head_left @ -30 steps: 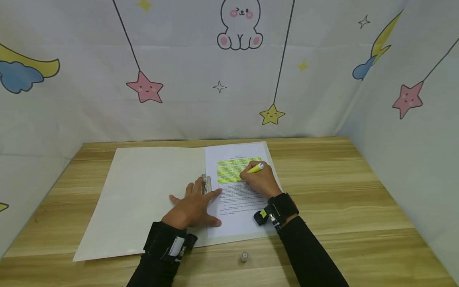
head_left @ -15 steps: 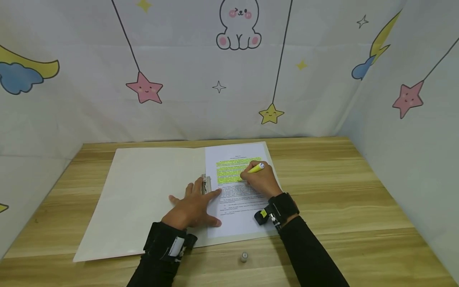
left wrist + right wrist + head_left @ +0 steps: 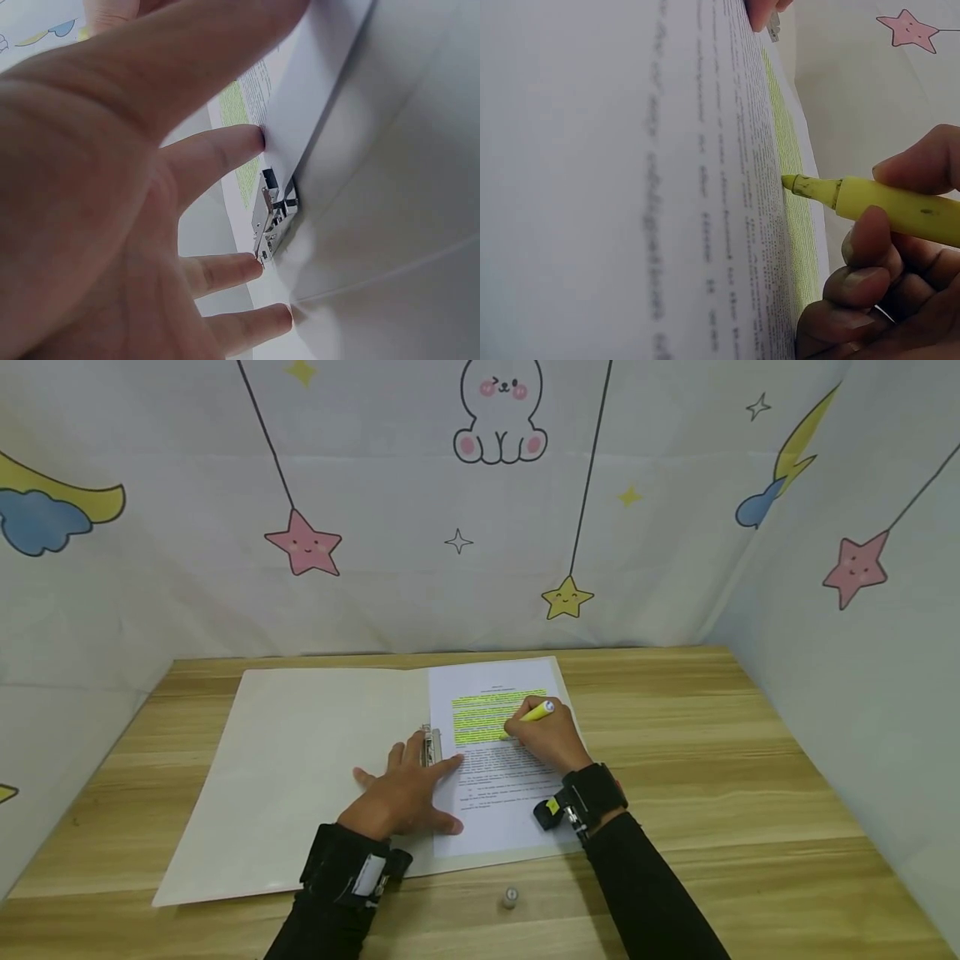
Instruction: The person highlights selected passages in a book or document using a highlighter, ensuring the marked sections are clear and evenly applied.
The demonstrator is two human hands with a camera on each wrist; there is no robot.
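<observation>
Head view: right hand (image 3: pixel 549 737) pinches yellow plastic highlighter (image 3: pixel 537 711), white printed sheet (image 3: pixel 491 789) beneath, on open white folder (image 3: pixel 307 768) near wooden desk (image 3: pixel 712 760)'s far edge | left wrist: left hand (image 3: pixel 127 210) splayed wide, fingertips around silver metal clip (image 3: pixel 263 214) | right wrist: highlighter tip at yellow-marked lines (image 3: pixel 802 247)

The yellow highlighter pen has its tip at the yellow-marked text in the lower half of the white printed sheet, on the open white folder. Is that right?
No: the head view shows the yellow-marked text in the upper half of the white printed sheet. The yellow highlighter pen and open white folder are as you say.
</observation>
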